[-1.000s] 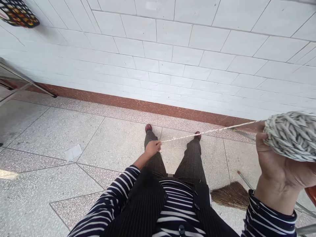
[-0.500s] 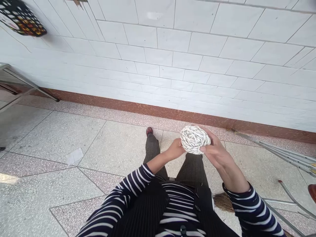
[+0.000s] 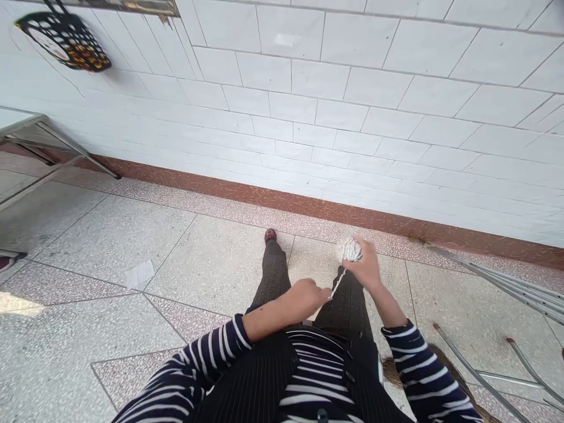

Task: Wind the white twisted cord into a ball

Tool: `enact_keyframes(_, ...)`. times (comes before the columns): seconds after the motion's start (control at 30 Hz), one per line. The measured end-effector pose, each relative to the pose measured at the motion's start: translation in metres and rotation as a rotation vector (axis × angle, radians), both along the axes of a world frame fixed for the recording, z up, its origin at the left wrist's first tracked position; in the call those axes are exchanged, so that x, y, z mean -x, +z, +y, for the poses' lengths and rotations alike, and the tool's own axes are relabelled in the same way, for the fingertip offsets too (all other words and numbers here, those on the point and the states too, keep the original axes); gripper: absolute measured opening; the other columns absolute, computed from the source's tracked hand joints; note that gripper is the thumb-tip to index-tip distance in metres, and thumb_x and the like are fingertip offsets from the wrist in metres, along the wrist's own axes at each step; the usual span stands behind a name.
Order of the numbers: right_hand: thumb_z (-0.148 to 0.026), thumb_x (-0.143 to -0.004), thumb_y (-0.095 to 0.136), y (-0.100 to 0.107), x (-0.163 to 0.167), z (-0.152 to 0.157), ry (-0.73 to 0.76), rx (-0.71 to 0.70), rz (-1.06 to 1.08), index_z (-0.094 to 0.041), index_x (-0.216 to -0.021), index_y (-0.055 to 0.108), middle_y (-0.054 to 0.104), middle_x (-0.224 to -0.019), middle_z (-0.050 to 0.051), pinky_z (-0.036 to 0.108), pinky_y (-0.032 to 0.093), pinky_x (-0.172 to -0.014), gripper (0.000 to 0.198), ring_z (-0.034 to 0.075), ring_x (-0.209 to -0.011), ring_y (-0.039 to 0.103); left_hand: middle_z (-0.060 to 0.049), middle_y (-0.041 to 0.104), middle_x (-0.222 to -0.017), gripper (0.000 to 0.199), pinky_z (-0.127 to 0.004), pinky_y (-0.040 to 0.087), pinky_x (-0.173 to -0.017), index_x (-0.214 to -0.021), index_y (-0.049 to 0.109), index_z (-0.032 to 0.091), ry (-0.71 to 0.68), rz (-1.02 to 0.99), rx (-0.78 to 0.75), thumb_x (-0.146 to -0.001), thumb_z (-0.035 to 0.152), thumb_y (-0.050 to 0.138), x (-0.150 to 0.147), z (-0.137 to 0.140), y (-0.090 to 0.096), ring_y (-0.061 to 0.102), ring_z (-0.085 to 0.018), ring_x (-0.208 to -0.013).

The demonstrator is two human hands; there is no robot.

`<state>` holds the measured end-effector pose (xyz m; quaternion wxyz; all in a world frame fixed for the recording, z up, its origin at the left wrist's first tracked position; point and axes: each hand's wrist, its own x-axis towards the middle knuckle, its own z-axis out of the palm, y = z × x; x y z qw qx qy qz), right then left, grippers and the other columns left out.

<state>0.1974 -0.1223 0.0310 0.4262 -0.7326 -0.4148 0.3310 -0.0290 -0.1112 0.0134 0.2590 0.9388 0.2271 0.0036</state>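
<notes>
My right hand (image 3: 366,264) grips a ball of white cord with dark flecks (image 3: 351,249), its fingers wrapped round the right side. The ball is smeared by motion. A short taut length of cord (image 3: 338,282) runs from the ball down to my left hand (image 3: 311,296), which pinches it between closed fingers. Both hands are in front of my body, above my legs, with the left one lower and nearer to me.
A metal-legged table (image 3: 26,120) stands at the left by the tiled wall (image 3: 299,76). A polka-dot bag (image 3: 66,44) hangs there. White paper (image 3: 140,274) lies on the floor. Folded metal poles (image 3: 497,273), a metal-legged seat frame (image 3: 511,379) and broom bristles (image 3: 392,371) are at the right.
My left hand has come off the ball and moved down toward me, drawing out a length of cord. My right hand has turned the ball and still holds it.
</notes>
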Motion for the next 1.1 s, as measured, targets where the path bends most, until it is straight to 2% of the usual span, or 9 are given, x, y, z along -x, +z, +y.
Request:
enact_keyframes(0.13,-0.017,-0.046,0.073,-0.029,0.020,-0.024,0.279,0.128,0.245,-0.018,-0.114,0.070,0.065,-0.108,0.008,0.049,0.046,-0.101,0.068,0.032,-0.106,0.060,-0.005,0.063,-0.065,0.029,-0.033,0.044,-0.080,-0.095,0.070,0.020,0.079,-0.170,0.030,-0.100,0.035,0.045,-0.002,0.041,0.026,0.059,-0.021,-0.067)
enact_keyframes(0.27,-0.020,-0.047,0.078,-0.028,0.033,-0.053,0.491,0.166,0.764,-0.021,-0.112,0.069,0.070,-0.109,0.004,0.043,0.043,-0.104,0.065,0.029,-0.109,0.062,-0.001,0.061,-0.058,0.036,-0.024,0.043,-0.068,-0.087,0.071,0.018,0.055,-0.217,0.505,-0.099,0.042,0.047,-0.003,0.070,0.019,0.058,-0.015,-0.060)
enact_keyframes(0.37,-0.020,-0.044,0.084,-0.016,0.037,-0.066,0.446,0.102,0.986,-0.024,-0.113,0.068,0.070,-0.116,0.005,0.042,0.044,-0.103,0.071,0.030,-0.114,0.062,0.000,0.061,-0.056,0.045,-0.022,0.042,-0.063,-0.088,0.070,0.014,0.075,-0.267,0.778,-0.099,0.048,0.044,-0.004,0.074,-0.004,0.057,-0.013,-0.055)
enact_keyframes(0.53,-0.031,-0.042,0.086,0.007,0.030,-0.072,0.260,-0.022,1.111,-0.028,-0.109,0.066,0.070,-0.115,0.006,0.048,0.048,-0.099,0.070,0.035,-0.117,0.061,-0.003,0.068,-0.069,0.037,-0.021,0.043,-0.069,-0.083,0.067,0.014,0.243,-0.331,0.659,-0.098,0.040,0.046,-0.007,0.059,-0.039,0.060,-0.014,-0.067)
enact_keyframes(0.67,-0.040,-0.055,0.081,0.024,0.005,-0.055,0.046,-0.101,0.897,-0.026,-0.115,0.058,0.068,-0.114,0.009,0.050,0.051,-0.092,0.066,0.034,-0.109,0.063,-0.001,0.069,-0.069,0.028,-0.021,0.043,-0.070,-0.086,0.066,0.015,0.237,-0.207,0.597,-0.099,0.028,0.045,-0.011,0.033,-0.045,0.062,-0.013,-0.067)
enact_keyframes(0.77,-0.043,-0.064,0.076,0.022,-0.011,-0.034,-0.038,-0.066,0.369,-0.024,-0.120,0.049,0.063,-0.114,0.009,0.044,0.054,-0.084,0.065,0.029,-0.100,0.063,0.000,0.068,-0.065,0.029,-0.022,0.043,-0.066,-0.095,0.065,0.017,0.168,-0.107,0.455,-0.103,0.030,0.039,-0.015,0.017,-0.034,0.062,-0.014,-0.061)
enact_keyframes(0.83,-0.041,-0.065,0.074,0.008,-0.010,-0.022,-0.038,-0.007,0.052,-0.023,-0.119,0.046,0.059,-0.116,0.009,0.042,0.053,-0.084,0.063,0.028,-0.101,0.060,-0.003,0.068,-0.065,0.030,-0.025,0.043,-0.066,-0.093,0.065,0.018,0.120,-0.070,0.227,-0.103,0.031,0.040,-0.016,0.013,-0.024,0.064,-0.018,-0.062)
enact_keyframes(0.93,-0.031,-0.056,0.074,-0.024,0.008,-0.015,0.041,0.068,-0.108,-0.022,-0.109,0.050,0.056,-0.114,0.008,0.042,0.049,-0.089,0.059,0.029,-0.104,0.056,-0.008,0.066,-0.062,0.025,-0.031,0.045,-0.068,-0.077,0.064,0.017,0.012,-0.034,-0.063,-0.097,0.027,0.052,-0.015,0.016,-0.012,0.065,-0.023,-0.064)
enact_keyframes(1.1,-0.021,-0.057,0.068,-0.063,0.037,-0.030,0.244,0.201,-0.224,-0.023,-0.104,0.053,0.056,-0.110,0.005,0.034,0.044,-0.081,0.049,0.025,-0.100,0.056,-0.005,0.062,-0.054,0.025,-0.031,0.046,-0.066,-0.060,0.060,0.020,-0.163,0.017,-0.130,-0.083,0.024,0.069,-0.003,0.032,-0.007,0.064,-0.022,-0.062)
